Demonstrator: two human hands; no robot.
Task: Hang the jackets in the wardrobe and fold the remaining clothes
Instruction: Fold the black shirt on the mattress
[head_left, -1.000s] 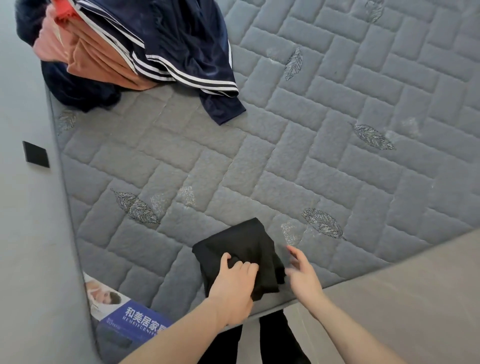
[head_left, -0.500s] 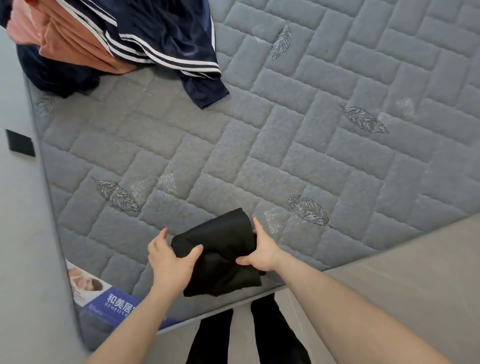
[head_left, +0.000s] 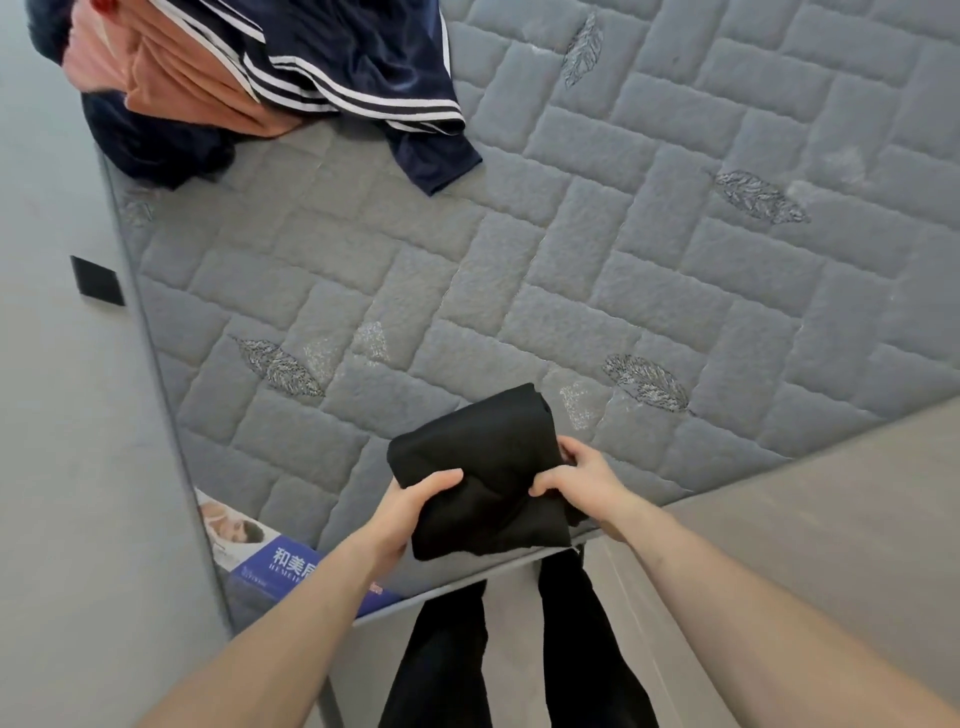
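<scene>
one folded black garment, matte, soft, thick bundle w/ rounded far-left corner and a few creases across the top layer; roughly rectangular, no print or trim visible. it sits at the near edge of the mattress, near side overhanging the edge a bit, and can't tell if it's lifted or resting. both hands on it: left hand grips the near-left corner, thumb on top, fingers curled under the fabric; right hand pinches the right edge, thumb on top, fingers tucked round the side. 2 hands, 2 bare forearms coming in from the near side. mattress is grey, quilted in a brick-like pattern w/ stitched leaf motifs, 5 or so in view. far-left corner holds the pile of unfolded clothes, well apart from the black bundle: 1 navy garment with white stripes on top, velvety sheen, a sleeve or leg end trailing toward the near right; 1 salmon-pink garment under it, bunched; 1 dark navy piece at the bottom, spilling over the mattress's left edge. so 3 loose pieces + 1 folded. a printed label w/ blue band and white lettering on the mattress's near-left corner. 1 small black square on the grey surface left of the mattress. person's 2 black trouser legs show below the near edge.
</scene>
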